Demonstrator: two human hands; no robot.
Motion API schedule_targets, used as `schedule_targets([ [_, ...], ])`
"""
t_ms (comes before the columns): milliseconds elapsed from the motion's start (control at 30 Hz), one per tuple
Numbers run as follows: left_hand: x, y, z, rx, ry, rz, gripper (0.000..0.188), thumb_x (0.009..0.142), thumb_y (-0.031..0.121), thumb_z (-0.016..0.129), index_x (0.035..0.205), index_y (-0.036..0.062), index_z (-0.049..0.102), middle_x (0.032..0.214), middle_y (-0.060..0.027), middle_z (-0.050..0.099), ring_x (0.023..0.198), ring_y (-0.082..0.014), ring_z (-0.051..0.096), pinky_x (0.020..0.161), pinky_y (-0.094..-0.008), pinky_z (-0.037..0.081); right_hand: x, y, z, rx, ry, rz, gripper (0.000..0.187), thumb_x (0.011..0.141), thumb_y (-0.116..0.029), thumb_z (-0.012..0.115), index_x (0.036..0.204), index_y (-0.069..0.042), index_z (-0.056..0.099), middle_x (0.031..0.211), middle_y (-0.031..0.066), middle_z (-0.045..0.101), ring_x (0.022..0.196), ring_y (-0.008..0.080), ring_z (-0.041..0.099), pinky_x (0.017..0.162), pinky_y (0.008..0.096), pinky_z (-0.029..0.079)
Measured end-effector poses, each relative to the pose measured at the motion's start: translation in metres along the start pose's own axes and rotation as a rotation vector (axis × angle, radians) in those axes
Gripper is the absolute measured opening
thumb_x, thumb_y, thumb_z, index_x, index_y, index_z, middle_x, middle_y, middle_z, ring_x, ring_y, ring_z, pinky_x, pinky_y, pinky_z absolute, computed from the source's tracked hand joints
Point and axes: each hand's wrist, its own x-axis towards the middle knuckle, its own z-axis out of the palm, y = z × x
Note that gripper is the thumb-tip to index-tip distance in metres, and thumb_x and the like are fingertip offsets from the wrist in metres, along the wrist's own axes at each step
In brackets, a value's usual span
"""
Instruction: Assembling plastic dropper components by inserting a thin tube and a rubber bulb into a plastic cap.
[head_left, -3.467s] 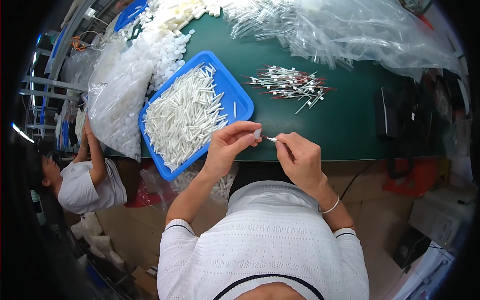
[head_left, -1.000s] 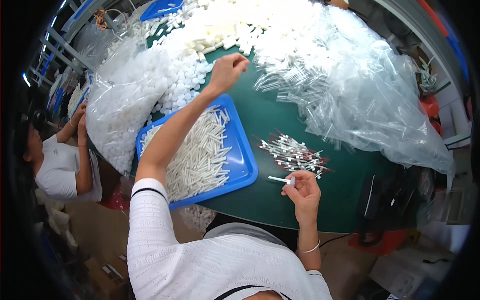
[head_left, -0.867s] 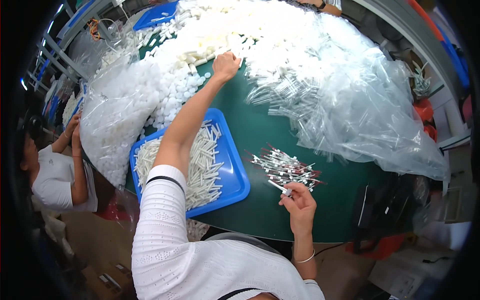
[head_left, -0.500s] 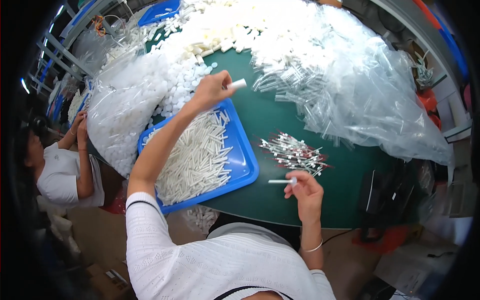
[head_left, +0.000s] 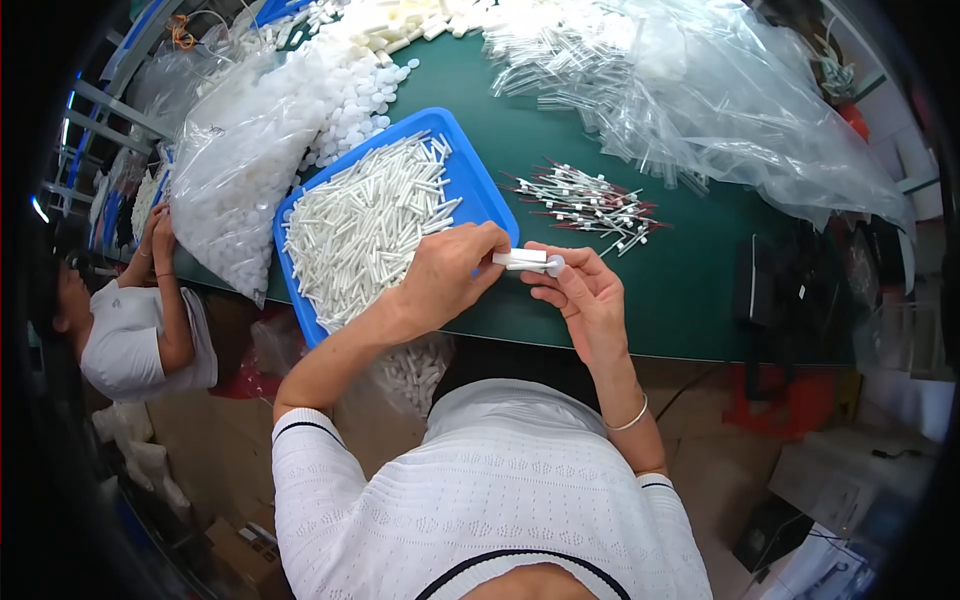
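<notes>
In front of my chest both hands meet. My left hand (head_left: 457, 268) is closed on a short white cylinder (head_left: 530, 256). My right hand (head_left: 592, 298) pinches a thin white stick (head_left: 524, 267) with a translucent round cap (head_left: 555, 266) at its end. The cylinder and stick lie side by side, close together; whether they touch I cannot tell. Just left of the hands is a blue tray (head_left: 492, 208) heaped with thin white sticks (head_left: 370, 230). Beyond my right hand lies a loose pile of thin white and red pieces (head_left: 590, 203) on the green table (head_left: 680, 290).
A clear bag of white caps (head_left: 225, 190) spills onto the table at left. White cylinders (head_left: 400, 30) are heaped at the back. Clear tubes (head_left: 570, 65) and a large plastic bag (head_left: 760, 120) cover the far right. Another person (head_left: 140, 330) works at left.
My left hand has come back toward me with the white cylinder, from above the tray's far edge to my right hand. The right hand still pinches the capped stick.
</notes>
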Motion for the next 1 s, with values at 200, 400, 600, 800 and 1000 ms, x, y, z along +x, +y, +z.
schedule_targets([
  [200, -0.003, 0.019, 0.007, -0.028, 0.049, 0.005, 0.026, 0.076, -0.001, 0.067, 0.098, 0.0036, 0.055, 0.081, -0.0115, 0.061, 0.073, -0.0265, 0.063, 0.060, -0.0344, 0.050, -0.006, 0.004, -0.007, -0.151, -0.017, -0.094, 0.021, 0.093, -0.004, 0.058, 0.112, 0.005, 0.054, 0.114, 0.0182, 0.063, 0.098, 0.0221, 0.066, 0.083, 0.0291, 0.056],
  [400, -0.002, 0.020, 0.001, -0.367, 0.019, -0.201, 0.025, 0.085, 0.001, 0.064, 0.108, 0.0005, 0.054, 0.095, -0.0140, 0.064, 0.086, -0.0264, 0.067, 0.074, -0.0326, 0.055, -0.003, 0.005, 0.000, -0.675, 0.001, -0.376, 0.026, 0.082, 0.003, 0.067, 0.106, -0.001, 0.059, 0.113, 0.0139, 0.063, 0.100, 0.0242, 0.064, 0.085, 0.0312, 0.052],
  [600, 0.050, -0.006, -0.007, -0.599, -0.322, -0.209, 0.013, 0.088, 0.011, 0.064, 0.092, -0.0010, 0.062, 0.080, -0.0065, 0.065, 0.075, -0.0137, 0.064, 0.065, -0.0258, 0.050, 0.013, -0.012, -0.005, -1.151, -0.005, -0.604, 0.028, 0.074, 0.000, 0.074, 0.100, -0.004, 0.063, 0.095, 0.0122, 0.065, 0.085, 0.0285, 0.063, 0.074, 0.0369, 0.051],
  [800, 0.172, -0.170, 0.020, 0.200, 0.245, -0.288, 0.022, 0.081, 0.024, 0.065, 0.085, 0.0030, 0.069, 0.079, -0.0156, 0.069, 0.076, -0.0315, 0.067, 0.070, -0.0418, 0.052, 0.011, -0.022, -0.014, -1.091, 0.129, -0.480, 0.020, 0.080, 0.001, 0.069, 0.099, 0.001, 0.063, 0.087, 0.0088, 0.062, 0.075, 0.0168, 0.059, 0.069, 0.0272, 0.047],
  [1000, 0.190, -0.207, 0.025, 0.245, -0.008, -0.532, 0.024, 0.073, 0.029, 0.069, 0.079, 0.0055, 0.068, 0.082, -0.0168, 0.068, 0.080, -0.0343, 0.066, 0.075, -0.0434, 0.052, 0.006, -0.015, -0.016, -1.092, 0.085, -0.416, 0.024, 0.080, -0.003, 0.070, 0.102, -0.002, 0.063, 0.092, 0.0127, 0.063, 0.076, 0.0279, 0.064, 0.067, 0.0334, 0.050],
])
